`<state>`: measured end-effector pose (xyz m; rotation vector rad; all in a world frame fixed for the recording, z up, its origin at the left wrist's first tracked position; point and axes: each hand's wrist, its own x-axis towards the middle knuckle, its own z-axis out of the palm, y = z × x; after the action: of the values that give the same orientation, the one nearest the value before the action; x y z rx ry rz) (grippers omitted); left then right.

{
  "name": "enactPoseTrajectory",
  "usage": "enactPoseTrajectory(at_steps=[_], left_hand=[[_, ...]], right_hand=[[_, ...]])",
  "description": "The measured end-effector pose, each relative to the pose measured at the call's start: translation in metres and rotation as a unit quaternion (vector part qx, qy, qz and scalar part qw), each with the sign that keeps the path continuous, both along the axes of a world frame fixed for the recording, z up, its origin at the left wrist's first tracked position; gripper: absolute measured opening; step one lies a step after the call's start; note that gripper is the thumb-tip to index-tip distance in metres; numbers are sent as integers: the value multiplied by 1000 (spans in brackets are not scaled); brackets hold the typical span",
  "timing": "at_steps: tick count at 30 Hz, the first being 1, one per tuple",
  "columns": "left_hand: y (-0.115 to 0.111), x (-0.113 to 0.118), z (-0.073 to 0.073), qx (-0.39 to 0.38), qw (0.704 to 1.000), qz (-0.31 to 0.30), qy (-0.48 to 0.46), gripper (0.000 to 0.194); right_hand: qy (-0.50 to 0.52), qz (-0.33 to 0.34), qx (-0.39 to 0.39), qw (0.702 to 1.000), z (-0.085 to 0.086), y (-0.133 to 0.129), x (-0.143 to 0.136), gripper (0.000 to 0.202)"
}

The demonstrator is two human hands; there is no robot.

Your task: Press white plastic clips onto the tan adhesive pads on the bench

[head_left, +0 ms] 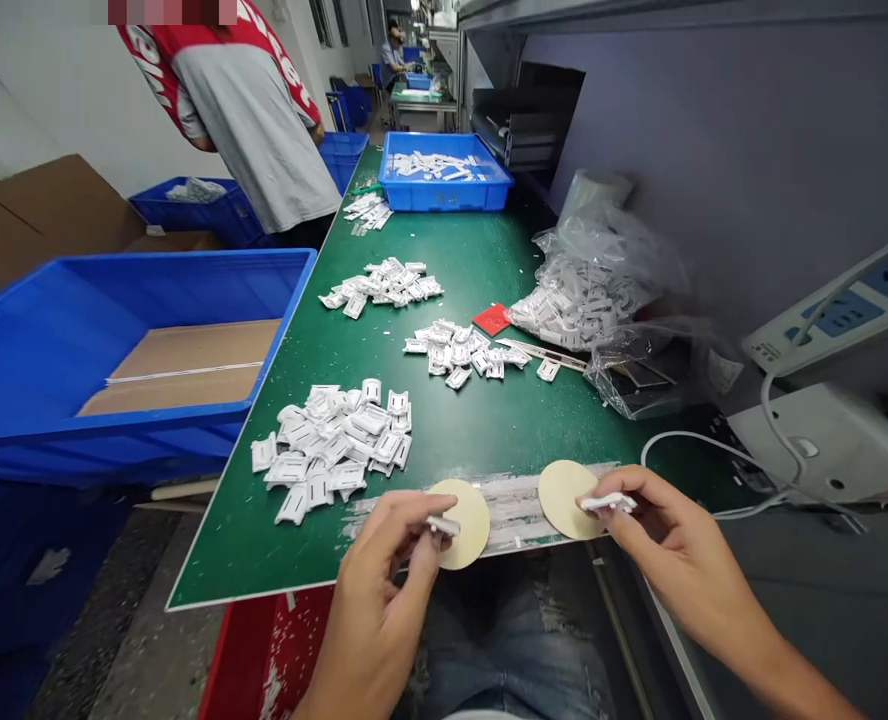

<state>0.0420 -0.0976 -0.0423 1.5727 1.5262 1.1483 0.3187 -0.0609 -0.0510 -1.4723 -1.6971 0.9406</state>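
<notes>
My left hand [395, 560] pinches a small white plastic part [444, 525] between thumb and fingers, over a round cream disc [470, 527] at the table's near edge. In my right hand [661, 530] another white part [610, 502] is held, beside a second cream disc [564, 498]. Both discs lie on a strip of pale, worn tape [515, 510]. A large pile of white parts [339, 440] sits left of the discs on the green table [481, 430]. Two smaller piles, one in the middle [455, 350] and one behind it [388, 283], lie further back.
A blue bin [279, 350] stands left of the table, a blue tray [444, 197] of parts at the back. Right are a plastic bag [586, 290] of parts, a red piece [491, 319], a power strip [834, 310] and a cable [770, 400]. A person [249, 120] stands back left.
</notes>
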Motion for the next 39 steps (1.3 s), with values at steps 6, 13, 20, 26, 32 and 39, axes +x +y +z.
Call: enactPoseTrajectory(at_steps=[6, 13, 20, 26, 32, 39], left_hand=[[19, 0, -19, 32, 994, -10, 105, 17], [10, -9, -24, 123, 943, -56, 304, 30], [19, -4, -23, 134, 952, -41, 271, 31], [10, -11, -23, 140, 946, -46, 288, 24], [7, -13, -22, 167, 938, -49, 299, 21], [11, -9, -23, 157, 944, -39, 287, 22]], right_hand=[[-132, 49, 77, 987, -1, 14, -16, 9], [-281, 104, 228, 926, -1, 3, -5, 23], [-201, 129, 169, 956, 1, 11, -12, 18], [-294, 147, 258, 909, 4, 9, -14, 21], [-359, 137, 249, 889, 9, -2, -11, 17], [-352, 151, 297, 874, 1, 1, -13, 18]])
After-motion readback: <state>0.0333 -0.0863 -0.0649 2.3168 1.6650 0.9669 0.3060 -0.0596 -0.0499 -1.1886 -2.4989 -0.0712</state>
